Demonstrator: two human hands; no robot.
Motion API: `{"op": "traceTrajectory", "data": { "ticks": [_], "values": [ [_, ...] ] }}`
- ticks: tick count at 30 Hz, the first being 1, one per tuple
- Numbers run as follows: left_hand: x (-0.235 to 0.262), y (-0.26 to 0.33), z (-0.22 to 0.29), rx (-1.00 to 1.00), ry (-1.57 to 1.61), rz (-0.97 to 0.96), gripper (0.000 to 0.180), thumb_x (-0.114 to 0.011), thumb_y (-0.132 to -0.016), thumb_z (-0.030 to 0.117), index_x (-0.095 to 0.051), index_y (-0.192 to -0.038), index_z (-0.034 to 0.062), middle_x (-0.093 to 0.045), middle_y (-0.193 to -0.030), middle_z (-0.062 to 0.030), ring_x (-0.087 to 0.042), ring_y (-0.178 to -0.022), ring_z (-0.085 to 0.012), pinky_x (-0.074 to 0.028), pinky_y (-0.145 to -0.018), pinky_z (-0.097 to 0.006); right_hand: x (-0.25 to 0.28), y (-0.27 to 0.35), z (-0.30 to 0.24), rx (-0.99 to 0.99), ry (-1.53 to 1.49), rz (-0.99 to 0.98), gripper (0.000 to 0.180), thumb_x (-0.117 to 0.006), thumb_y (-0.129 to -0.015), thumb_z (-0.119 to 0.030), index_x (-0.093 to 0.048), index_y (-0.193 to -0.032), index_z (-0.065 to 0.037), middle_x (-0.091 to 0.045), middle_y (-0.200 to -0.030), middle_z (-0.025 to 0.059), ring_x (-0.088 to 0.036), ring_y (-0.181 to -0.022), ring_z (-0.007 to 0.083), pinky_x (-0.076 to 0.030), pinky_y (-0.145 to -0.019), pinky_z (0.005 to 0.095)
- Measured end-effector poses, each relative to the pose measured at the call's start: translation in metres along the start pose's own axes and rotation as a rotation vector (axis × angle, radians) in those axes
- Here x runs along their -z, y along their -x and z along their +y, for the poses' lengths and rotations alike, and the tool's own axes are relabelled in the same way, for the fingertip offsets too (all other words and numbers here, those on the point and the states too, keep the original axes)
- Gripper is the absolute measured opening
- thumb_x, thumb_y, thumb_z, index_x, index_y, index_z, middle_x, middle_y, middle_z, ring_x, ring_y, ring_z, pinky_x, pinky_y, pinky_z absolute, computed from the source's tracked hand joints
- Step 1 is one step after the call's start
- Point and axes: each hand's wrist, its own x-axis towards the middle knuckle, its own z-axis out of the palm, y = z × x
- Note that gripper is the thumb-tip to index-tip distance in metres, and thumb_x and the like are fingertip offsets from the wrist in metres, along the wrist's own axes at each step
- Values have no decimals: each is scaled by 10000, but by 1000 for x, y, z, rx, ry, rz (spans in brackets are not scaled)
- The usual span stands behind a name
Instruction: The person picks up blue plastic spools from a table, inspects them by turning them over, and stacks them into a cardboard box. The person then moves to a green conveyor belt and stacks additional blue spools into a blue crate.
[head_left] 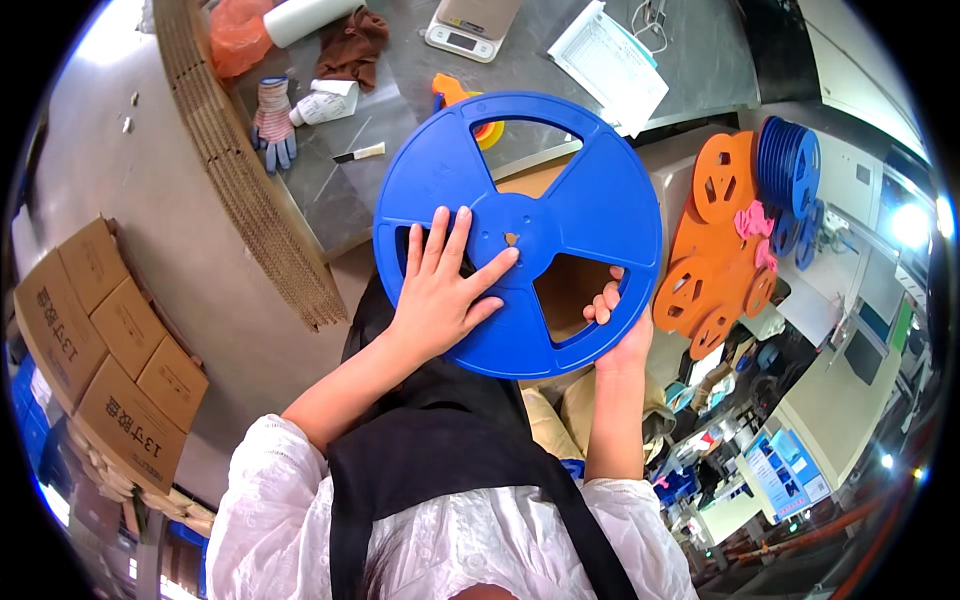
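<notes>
Two hands held a large blue reel [520, 235] at frame centre: the left hand [440, 295] lay flat and open on its face, while the right hand [622, 325] gripped the lower right rim, fingers hooked through a cutout. With only one hand clamping, the reel could probably tilt and slip. Stacked cardboard boxes [105, 355] at left were closed, contents unseen.

I count one big blue reel [520, 235] under two hands, left [437, 295] and right [622, 325]. On the right I see four orange reels [722, 250] and one stack of blue reels [787, 165]; their number I cannot tell. On the surface [700, 60]: one scale [470, 25], one glove [272, 120], one brush [358, 153]. At left are five boxes [110, 350].
</notes>
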Motion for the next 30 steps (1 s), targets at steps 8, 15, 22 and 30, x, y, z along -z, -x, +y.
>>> {"op": "traceTrajectory", "data": {
  "ticks": [8, 15, 22, 30],
  "values": [
    [-7, -37, -7, 10, 29, 5, 570, -645, -807, 456, -475, -1346, 386, -128, -1533, -216, -71, -1402, -472, -138, -1064, -641, -16, -35, -14, 45, -48, 21, 312, -439, -963, -269, -551, -1074, 0, -496, -623, 23, -522, -487, 155, -506, -536, 332],
    [-11, -65, -5, 117, 15, 76, 556, -644, -811, 434, -482, -1341, 389, -105, -1541, -209, -57, -1404, -471, -115, -1068, -647, -21, -55, -23, 45, -10, -45, 327, -462, -955, -275, -538, -1088, 14, -496, -623, 26, -523, -486, 155, -521, -535, 335],
    [-16, -85, -5, 186, -29, 114, 538, -630, -826, 402, -475, -1341, 408, -105, -1546, -199, -61, -1408, -461, -94, -1078, -639, -25, -68, -37, 31, -37, -55, 323, -467, -944, -259, -533, -1091, 21, -498, -625, 28, -520, -482, 160, -520, -535, 334],
    [-44, -89, -95, 402, -62, 213, 548, -576, -882, 260, -423, -1406, 204, -146, -1541, -183, -106, -1421, -392, -136, -1125, -526, -35, -93, -76, 417, 77, -102, 594, -351, -970, -509, -488, -1195, 24, -548, -744, 45, -565, -645, 178, -532, -696, 387]
  ]
}}
